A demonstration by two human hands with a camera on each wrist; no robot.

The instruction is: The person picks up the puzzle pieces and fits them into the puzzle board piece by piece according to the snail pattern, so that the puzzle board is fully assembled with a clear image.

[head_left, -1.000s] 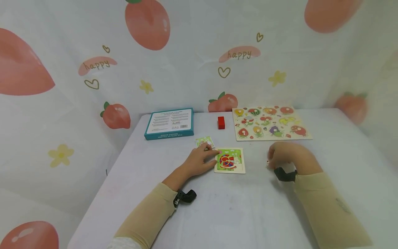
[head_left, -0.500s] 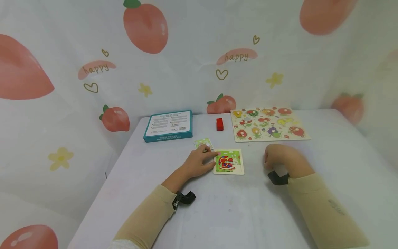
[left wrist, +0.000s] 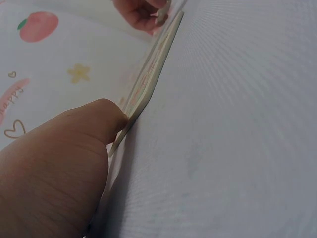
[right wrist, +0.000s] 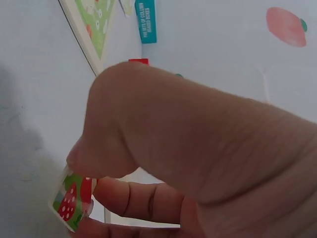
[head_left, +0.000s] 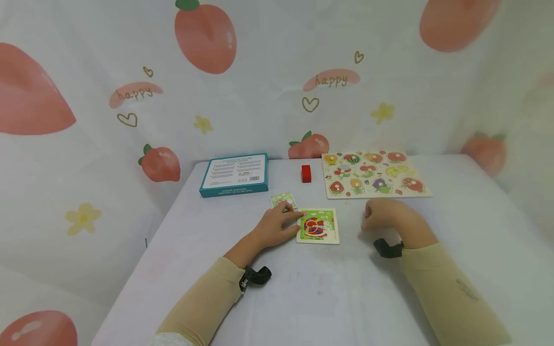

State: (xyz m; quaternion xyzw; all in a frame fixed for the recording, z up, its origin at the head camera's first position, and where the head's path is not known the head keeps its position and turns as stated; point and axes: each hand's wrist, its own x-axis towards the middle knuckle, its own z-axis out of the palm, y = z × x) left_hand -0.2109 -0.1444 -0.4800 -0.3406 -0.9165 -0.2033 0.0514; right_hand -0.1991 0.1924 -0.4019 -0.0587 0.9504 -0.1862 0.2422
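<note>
A small square puzzle board (head_left: 315,227) with a snail picture lies flat mid-table, pale and bare at its lower right. At its left side, my left hand (head_left: 273,227) touches the board with spread thumb and index finger. The left wrist view has that thumb (left wrist: 106,119) against the board's edge. To the right of the board, my right hand (head_left: 383,216) is just above the table. It pinches a puzzle piece (right wrist: 69,202) with a white-dotted red mushroom on green, seen in the right wrist view; the head view hides this piece.
Beyond the left hand lies another green picture card or puzzle (head_left: 283,198), partly covered by the fingers. Further back are a teal-edged box (head_left: 235,174), a red block (head_left: 306,173) and a fruit knob-puzzle board (head_left: 374,173). A printed cloth hangs behind the table.
My right hand has moved a little to the left, toward the snail puzzle, with the piece in its fingers. The left hand has kept its place at the board.
</note>
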